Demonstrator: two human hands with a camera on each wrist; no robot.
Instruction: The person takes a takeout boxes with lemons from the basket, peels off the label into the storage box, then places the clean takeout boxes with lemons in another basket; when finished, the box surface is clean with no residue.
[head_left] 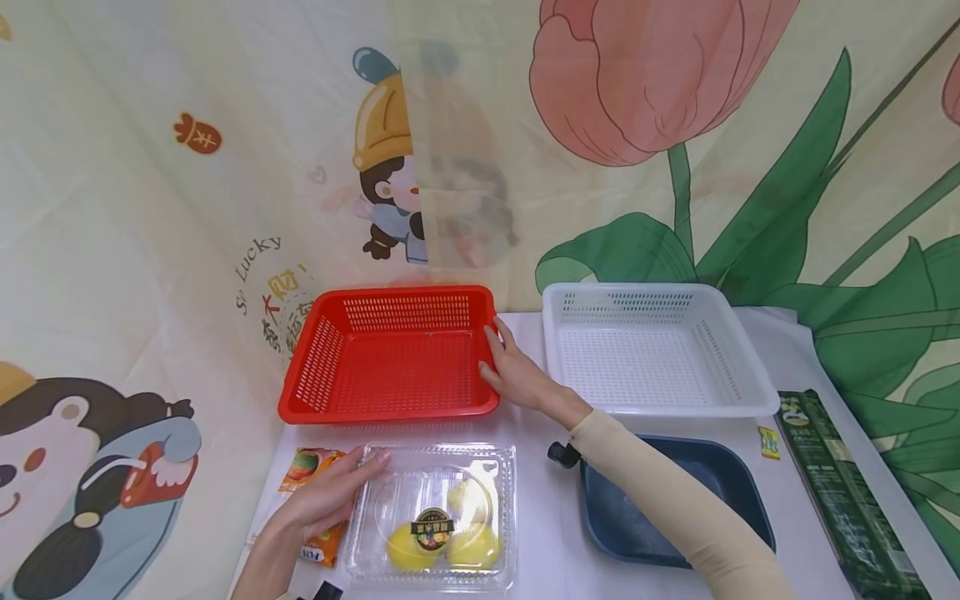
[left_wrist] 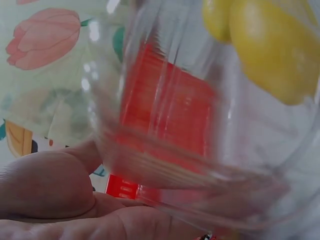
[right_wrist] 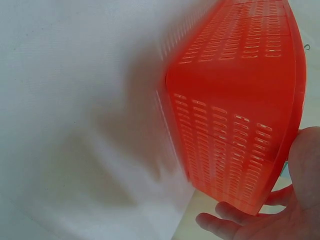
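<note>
My left hand (head_left: 330,494) holds a clear plastic fruit box (head_left: 431,462) by its left side, with the thumb on the lid edge. Inside lie lemons (head_left: 474,546), and a dark round label (head_left: 432,529) is stuck on the lid. In the left wrist view, the palm lies along the clear wall and the fingers are partly hidden. At the right end of the red basket (head_left: 390,412), my right hand (head_left: 522,372) grips the rim. The right wrist view has its thumb over the rim and its fingers (right_wrist: 220,225) spread by the outer wall.
A white basket (head_left: 660,408) stands right of the red one. In front of it is a dark blue tray (head_left: 600,521), partly under the right forearm. A long green packet (head_left: 840,483) and a small yellow packet (head_left: 768,443) lie at right; orange packets (head_left: 322,546) lie by the left hand.
</note>
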